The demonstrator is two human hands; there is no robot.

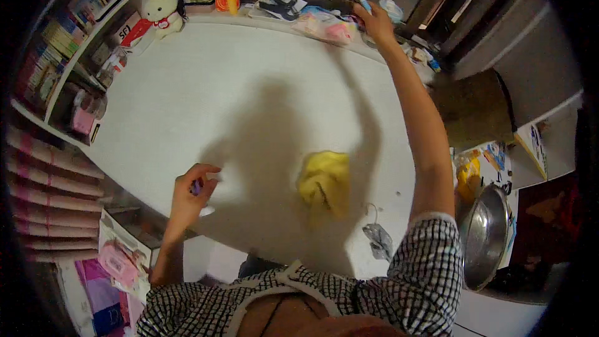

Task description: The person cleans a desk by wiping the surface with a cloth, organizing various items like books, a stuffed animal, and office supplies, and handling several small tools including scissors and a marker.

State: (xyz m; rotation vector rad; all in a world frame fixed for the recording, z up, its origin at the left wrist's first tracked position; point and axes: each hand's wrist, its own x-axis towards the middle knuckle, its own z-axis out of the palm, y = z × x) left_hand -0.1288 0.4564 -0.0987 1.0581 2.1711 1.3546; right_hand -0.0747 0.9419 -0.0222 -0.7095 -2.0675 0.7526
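Note:
My left hand is at the left part of the white tabletop, its fingers curled around a small purple object that is mostly hidden. My right arm stretches to the far right edge, where my right hand grips a slim light-blue and white object; its kind is too small to make out. Under that hand lies a row of small items, among them a clear-and-pink plastic bag. A crumpled yellow cloth rests on the table, right of centre, apart from both hands.
A grey crumpled piece with a hook lies near the front edge. A white plush rabbit, an orange-yellow bottle and black straps line the back. A bookshelf stands left; a metal basin sits at right.

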